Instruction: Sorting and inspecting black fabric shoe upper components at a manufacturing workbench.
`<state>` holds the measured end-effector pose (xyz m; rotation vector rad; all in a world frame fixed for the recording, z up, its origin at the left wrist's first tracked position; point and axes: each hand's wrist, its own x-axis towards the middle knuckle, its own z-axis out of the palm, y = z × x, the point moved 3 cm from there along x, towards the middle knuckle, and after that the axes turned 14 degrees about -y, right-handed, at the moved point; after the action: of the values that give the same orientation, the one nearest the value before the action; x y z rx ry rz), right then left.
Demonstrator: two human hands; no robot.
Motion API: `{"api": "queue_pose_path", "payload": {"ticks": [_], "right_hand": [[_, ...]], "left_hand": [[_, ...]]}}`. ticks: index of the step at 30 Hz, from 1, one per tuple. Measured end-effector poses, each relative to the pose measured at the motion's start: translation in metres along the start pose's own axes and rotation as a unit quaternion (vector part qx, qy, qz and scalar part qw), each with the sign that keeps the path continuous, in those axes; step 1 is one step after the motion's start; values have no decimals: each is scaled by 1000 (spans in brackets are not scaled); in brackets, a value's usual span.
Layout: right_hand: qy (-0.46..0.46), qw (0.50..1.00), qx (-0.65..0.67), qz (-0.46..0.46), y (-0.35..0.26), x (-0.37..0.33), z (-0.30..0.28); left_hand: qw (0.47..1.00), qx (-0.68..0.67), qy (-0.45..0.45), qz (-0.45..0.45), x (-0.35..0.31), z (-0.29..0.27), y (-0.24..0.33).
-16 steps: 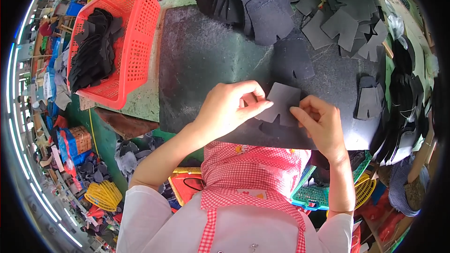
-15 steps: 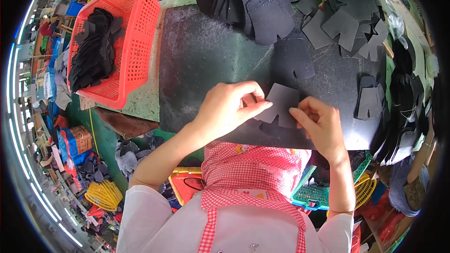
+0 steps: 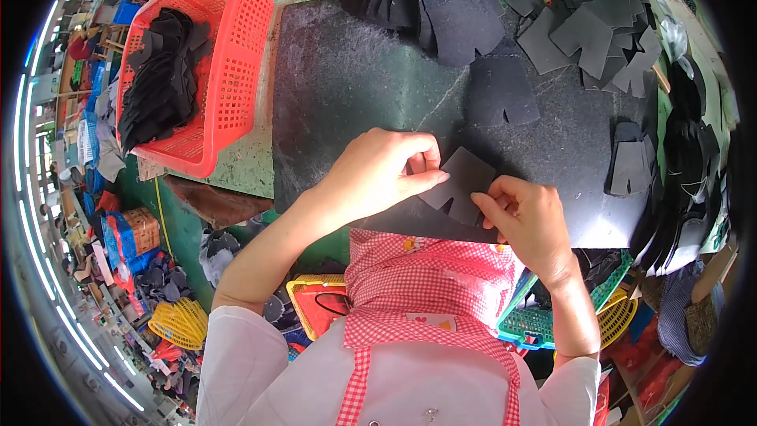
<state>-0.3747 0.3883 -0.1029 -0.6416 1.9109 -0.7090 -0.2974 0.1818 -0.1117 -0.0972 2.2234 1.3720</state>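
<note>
Between my hands is a dark grey cut piece [image 3: 465,181] of flat sheet material, with a notch in its near edge. My left hand [image 3: 386,170] pinches its left side between thumb and fingers. At its right side, my right hand [image 3: 520,213] grips it with thumb and curled fingers. The piece is tilted just above the near edge of a black mat [image 3: 347,95]. Beyond it on the mat lies another notched dark piece [image 3: 505,95], next to an overlapping stack of similar pieces [image 3: 457,16].
A red plastic basket [image 3: 229,87] with black pieces stands at the left. Loose notched pieces [image 3: 583,31] are heaped at the far right. A small pair of pieces [image 3: 631,162] lies at the mat's right, beside a hanging black bundle [image 3: 682,189]. A yellow basket [image 3: 177,323] is lower left.
The grey piece has turned and shifted slightly left and down in my hands. My right hand has moved a little left and down with it.
</note>
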Motion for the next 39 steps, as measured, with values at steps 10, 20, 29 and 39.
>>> {"api": "queue_pose_path", "payload": {"ticks": [10,20,29,39], "right_hand": [[233,932,-255,-114,-21,-1,-6],[346,936,-42,-48,70,-61,-114],[471,834,-262,-115,20,42,-151],[-26,935,339,-106,12,-6,-52]], "left_hand": [[971,233,55,15,8,-2,22],[911,317,165,209,52,10,39],[920,314,-74,223,-8,49,20],[984,-61,129,110,4,8,36]]}}
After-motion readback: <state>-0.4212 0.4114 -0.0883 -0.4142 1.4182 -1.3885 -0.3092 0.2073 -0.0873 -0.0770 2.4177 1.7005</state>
